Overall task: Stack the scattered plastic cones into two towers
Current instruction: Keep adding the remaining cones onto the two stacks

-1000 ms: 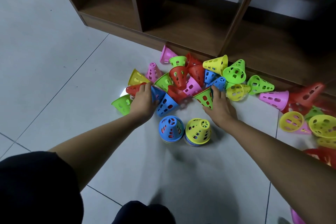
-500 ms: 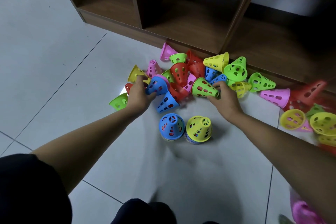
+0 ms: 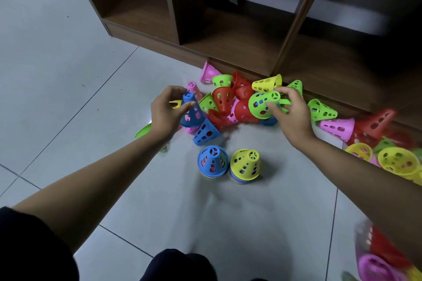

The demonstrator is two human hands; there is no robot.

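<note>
Two short towers stand on the floor tiles: one topped by a blue cone, the other by a yellow cone just to its right. Behind them lies a heap of scattered perforated cones in red, green, pink, yellow and blue. My left hand grips a blue cone lifted upright at the heap's left side. My right hand holds a green cone raised over the heap's middle, its tip pointing up and right.
A brown wooden shelf unit runs along the back, right behind the heap. More cones in yellow, pink and red spread to the right edge, with a few at the bottom right. My knee shows at the bottom edge.
Both hands have lifted off the heap, each with its cone. The blue cone now stands upright in my left hand and the green cone has turned tip-up in my right.
</note>
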